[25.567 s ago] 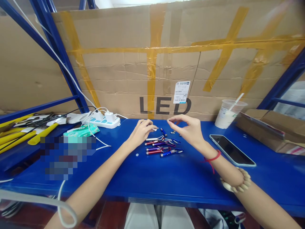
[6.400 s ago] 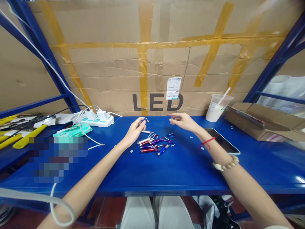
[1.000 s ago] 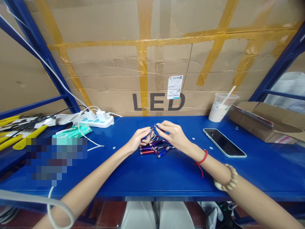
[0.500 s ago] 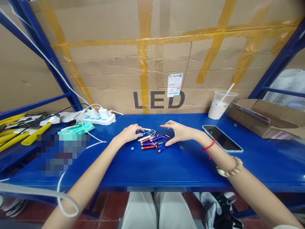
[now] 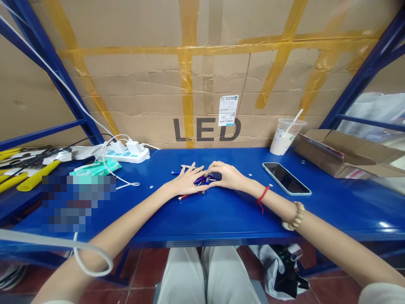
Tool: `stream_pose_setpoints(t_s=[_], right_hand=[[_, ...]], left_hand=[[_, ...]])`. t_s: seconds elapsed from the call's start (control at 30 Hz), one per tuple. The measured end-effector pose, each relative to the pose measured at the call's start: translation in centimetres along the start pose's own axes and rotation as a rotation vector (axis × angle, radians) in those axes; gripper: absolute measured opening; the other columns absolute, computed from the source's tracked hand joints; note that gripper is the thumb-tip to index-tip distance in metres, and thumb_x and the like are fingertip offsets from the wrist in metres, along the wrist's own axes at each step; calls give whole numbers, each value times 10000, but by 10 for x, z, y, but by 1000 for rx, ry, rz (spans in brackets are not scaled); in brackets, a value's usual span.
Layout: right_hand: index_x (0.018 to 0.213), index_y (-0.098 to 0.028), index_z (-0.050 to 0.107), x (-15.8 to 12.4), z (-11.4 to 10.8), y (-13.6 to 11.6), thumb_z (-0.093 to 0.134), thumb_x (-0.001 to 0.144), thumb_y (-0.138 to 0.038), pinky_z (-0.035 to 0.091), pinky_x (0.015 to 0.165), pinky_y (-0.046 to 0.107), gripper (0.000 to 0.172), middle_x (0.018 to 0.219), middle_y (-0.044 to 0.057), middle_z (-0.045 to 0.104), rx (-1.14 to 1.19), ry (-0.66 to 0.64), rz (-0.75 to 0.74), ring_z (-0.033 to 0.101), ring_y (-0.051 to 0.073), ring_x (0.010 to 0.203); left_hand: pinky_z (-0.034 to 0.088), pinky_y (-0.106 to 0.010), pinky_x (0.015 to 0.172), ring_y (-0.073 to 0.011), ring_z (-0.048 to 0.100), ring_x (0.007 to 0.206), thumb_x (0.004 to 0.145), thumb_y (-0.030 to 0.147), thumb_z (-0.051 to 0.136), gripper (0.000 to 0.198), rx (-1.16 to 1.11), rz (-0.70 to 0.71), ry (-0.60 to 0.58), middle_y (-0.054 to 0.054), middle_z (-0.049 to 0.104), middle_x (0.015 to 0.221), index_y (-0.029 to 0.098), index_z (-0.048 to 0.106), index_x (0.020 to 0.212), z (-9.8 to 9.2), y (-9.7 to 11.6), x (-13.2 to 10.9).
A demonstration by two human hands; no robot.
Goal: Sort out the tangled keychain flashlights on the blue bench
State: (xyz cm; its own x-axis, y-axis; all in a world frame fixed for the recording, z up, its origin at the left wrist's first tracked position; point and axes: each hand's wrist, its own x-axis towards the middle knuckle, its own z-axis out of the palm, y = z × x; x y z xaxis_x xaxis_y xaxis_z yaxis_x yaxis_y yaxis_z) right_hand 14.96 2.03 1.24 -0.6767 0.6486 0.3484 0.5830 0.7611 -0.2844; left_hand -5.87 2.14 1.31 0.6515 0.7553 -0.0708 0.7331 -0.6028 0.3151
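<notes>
A small pile of slim metal keychain flashlights lies on the blue table between my hands; I can make out blue, purple, red and silver barrels. Over the pile's left part lies my left hand, palm down with its fingers spread. My right hand curves in from the right, thumb and fingers apart around the purple and blue pieces. The fingertips of both hands meet or nearly meet at the top. A red flashlight pokes out below my left hand, a silver one above it. My hands cover much of the pile.
To the right are a phone, a drink cup with a straw and an open cardboard box. On the left stand a white power strip with cables and a green packet. A large carton backs the table.
My left hand has moved right over the pile and spread its fingers. My right hand has come left and curled around the pieces. The flashlights are bunched closer together.
</notes>
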Motion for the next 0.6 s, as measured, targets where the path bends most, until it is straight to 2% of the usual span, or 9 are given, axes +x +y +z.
stream_pose_setpoints(t_s=[0.1,0.23,0.37,0.43,0.5,0.6], right_hand=[[1017,-201,635,8,5,-2,624,784,-428,425,854,353,326,1044,76,592,-14,-40,-106,530,210,994],[947,-194,636,19,12,-3,568,840,-371,406,838,382,217,1029,83,604,-70,-70,-116,526,213,955],[939,-180,609,22,9,-4,545,865,-318,377,883,397,169,1075,94,623,-59,-15,-135,527,223,1025],[982,-178,584,20,4,-3,518,885,-300,372,909,390,170,1020,77,651,-17,32,-123,564,201,975],[1007,-181,577,16,-3,0,524,881,-320,407,878,359,195,944,57,669,39,63,-88,596,181,890],[1080,-186,590,11,-9,9,532,866,-382,472,764,304,295,956,62,663,136,95,-44,618,164,815]], left_hand=[[-35,-612,1064,-336,-33,1406,804,702,267,768,14,-23,3,-72,147,1531,285,197,1446,-2,-13,1],[-25,-593,1077,-326,-21,1409,807,691,289,753,-7,-45,14,-69,173,1526,278,242,1434,-7,-24,0],[-5,-579,1089,-296,-15,1414,837,665,243,694,-87,-64,91,-34,129,1538,316,211,1436,-14,-22,-5],[-1,-573,1094,-285,-35,1414,848,655,213,685,-110,-73,131,-24,94,1543,317,178,1443,-17,-18,-7],[0,-584,1090,-298,-56,1411,825,675,263,731,-93,-62,118,-25,66,1545,314,146,1450,-16,-14,-9],[-8,-605,1078,-336,-65,1403,729,720,419,894,-14,-38,56,-51,47,1544,300,111,1456,-10,-11,-10]])
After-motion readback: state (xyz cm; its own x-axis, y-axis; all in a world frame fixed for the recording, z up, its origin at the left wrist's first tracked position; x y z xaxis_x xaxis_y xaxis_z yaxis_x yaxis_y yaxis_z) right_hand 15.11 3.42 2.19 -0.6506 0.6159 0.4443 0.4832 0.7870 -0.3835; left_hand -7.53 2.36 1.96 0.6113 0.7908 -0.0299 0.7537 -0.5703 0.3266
